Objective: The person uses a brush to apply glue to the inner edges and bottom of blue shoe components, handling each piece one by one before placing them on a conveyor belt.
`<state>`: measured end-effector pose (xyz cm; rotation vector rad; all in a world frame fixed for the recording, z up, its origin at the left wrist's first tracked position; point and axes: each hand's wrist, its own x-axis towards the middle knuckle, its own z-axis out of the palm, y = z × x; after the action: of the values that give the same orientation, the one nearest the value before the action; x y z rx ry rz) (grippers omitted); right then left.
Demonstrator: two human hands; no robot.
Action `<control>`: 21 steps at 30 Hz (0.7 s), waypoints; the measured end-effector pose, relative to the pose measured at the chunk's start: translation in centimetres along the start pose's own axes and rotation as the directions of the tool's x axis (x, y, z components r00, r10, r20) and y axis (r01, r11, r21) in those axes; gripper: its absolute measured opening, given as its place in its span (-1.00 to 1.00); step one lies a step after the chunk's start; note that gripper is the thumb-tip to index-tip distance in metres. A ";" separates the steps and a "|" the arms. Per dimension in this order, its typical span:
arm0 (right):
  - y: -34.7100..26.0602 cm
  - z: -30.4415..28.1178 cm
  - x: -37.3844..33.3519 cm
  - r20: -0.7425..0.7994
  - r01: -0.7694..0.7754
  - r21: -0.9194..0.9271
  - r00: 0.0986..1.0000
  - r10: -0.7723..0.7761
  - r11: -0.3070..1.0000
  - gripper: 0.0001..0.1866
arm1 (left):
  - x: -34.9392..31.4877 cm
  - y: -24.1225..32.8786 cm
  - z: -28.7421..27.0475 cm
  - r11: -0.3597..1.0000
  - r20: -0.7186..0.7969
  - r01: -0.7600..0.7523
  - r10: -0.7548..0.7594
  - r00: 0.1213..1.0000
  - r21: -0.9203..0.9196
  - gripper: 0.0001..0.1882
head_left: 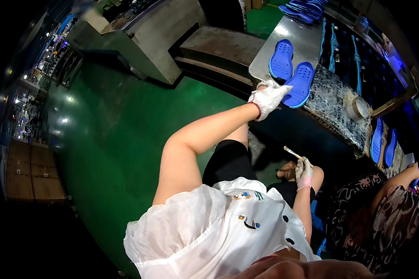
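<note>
My left hand (267, 98), in a white knit glove, pinches the near edge of a blue shoe sole (300, 83). That sole's heel hangs over the edge of the worktop. A matching blue sole (282, 58) lies flat just to its left, close to my fingers. Lower down, over my knee, my right hand (304, 173) is closed around a small paintbrush (292, 151). The brush has a light handle, and its bristles point up and to the left. This hand is gloved too, with the glove's wrist looking pinkish.
A metal tabletop (274, 37) carries a pile of blue soles (303, 10) at its far end. A round container (358, 108) stands on the mottled covered surface (333, 100). Two more soles (377, 142) lie at the right, near a co-worker's arm (398, 183). Blue cords (357, 60) hang beyond.
</note>
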<state>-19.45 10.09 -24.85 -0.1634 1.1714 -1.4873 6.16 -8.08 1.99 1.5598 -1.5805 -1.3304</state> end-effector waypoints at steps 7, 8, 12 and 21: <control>-0.4 0.9 -0.9 -0.107 0.014 -0.088 0.994 -0.023 0.996 -0.77 | 2.6 -2.4 4.4 0.941 -0.014 0.040 -0.048 0.999 -0.336 -0.77; -0.5 0.6 -1.4 -0.103 0.059 -0.092 0.992 -0.068 0.994 -0.75 | 1.8 -2.0 5.3 0.799 0.097 0.057 0.002 0.995 -0.599 -0.80; -1.3 1.5 -2.6 -0.095 0.177 -0.049 0.979 -0.181 0.983 -0.72 | -2.7 -2.8 4.6 0.454 0.431 0.356 0.070 0.899 -0.817 -0.83; -12.2 10.3 -13.9 -0.100 0.721 -0.409 0.574 -0.812 0.560 -0.82 | -6.8 -1.2 6.9 0.682 -0.255 -0.303 0.175 0.951 -0.666 -0.60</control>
<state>-16.29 13.41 -4.21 -0.8280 1.7055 -2.1271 1.69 0.38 0.13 0.9149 -0.9400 -1.3717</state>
